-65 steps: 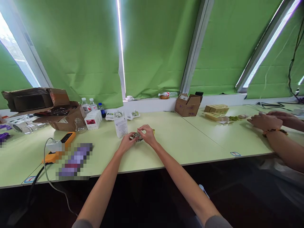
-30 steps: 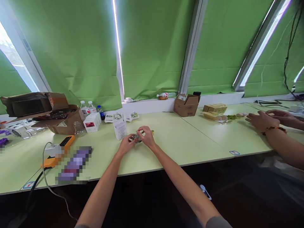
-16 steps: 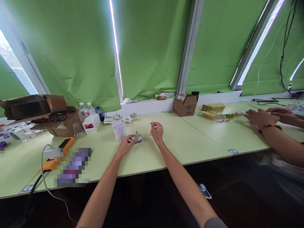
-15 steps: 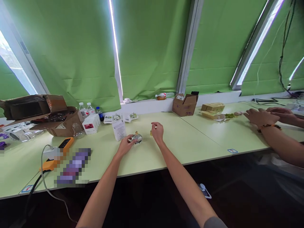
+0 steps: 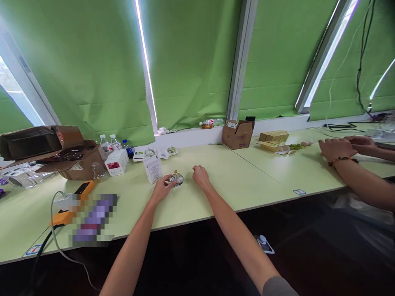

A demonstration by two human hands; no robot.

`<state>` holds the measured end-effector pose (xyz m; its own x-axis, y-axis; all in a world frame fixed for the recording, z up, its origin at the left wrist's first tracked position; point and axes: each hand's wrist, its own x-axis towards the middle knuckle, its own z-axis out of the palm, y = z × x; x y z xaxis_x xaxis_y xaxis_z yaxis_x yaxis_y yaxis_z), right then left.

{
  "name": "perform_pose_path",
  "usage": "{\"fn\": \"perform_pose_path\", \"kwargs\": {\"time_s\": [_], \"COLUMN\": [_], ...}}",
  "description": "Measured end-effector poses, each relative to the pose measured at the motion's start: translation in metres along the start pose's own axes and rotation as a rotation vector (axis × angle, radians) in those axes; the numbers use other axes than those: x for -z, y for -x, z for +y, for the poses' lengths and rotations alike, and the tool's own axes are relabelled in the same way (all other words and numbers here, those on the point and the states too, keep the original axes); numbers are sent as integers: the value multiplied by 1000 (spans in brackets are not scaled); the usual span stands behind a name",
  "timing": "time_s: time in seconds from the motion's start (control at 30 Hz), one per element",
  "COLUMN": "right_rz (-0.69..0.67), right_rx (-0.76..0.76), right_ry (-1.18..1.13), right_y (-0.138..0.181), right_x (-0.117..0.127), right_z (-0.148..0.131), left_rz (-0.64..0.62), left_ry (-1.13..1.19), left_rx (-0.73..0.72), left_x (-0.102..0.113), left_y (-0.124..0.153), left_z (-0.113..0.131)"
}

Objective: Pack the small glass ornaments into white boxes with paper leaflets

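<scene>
Near the middle of the table, my left hand (image 5: 161, 189) grips a round clear-glass perfume bottle (image 5: 177, 180) from its left side. The bottle stands upright on the table, its gold neck pointing up. My right hand (image 5: 201, 176) is a short way to the right of it, low over the table with fingers curled together. Whatever those fingers hold, if anything, is hidden. Just behind my left hand stands a white printed carton (image 5: 153, 169).
At left are an open cardboard box (image 5: 83, 164), white cartons (image 5: 116, 163), an orange device (image 5: 84, 188) with cables and a blurred purple item (image 5: 95, 218). Behind lies a small brown box (image 5: 237, 135). On the right, a co-worker's hands (image 5: 338, 149) rest near yellow boxes (image 5: 274, 137).
A small yellowish thing visible under my right hand earlier is now out of sight. My right fingers have turned lower and more curled. My left hand stays on the perfume bottle.
</scene>
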<state>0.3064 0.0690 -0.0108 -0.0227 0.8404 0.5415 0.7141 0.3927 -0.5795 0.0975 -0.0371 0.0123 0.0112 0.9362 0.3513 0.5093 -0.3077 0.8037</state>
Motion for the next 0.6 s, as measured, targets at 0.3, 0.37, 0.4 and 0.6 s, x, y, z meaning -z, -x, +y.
{"fn": "perform_pose_path", "kwargs": {"time_s": [0.3,0.37,0.4,0.6], "right_rz": [11,4,3,34], "right_rx": [30,43,58,221], "right_ry": [-230,-387,-448,-593], "right_y": [-10,-10,-9,2], "right_x": [4,5,5,7], "right_z": [-19,-26,-29,-51], "left_rz": [-15,-17,-17,-16], "left_ry": [9,11,12,14], "left_rx": [-34,-40,-41,-20], "left_x": [1,1,1,0], "left_y": [0,0,0,1], "left_z": [-1,-2,-2,-2]}}
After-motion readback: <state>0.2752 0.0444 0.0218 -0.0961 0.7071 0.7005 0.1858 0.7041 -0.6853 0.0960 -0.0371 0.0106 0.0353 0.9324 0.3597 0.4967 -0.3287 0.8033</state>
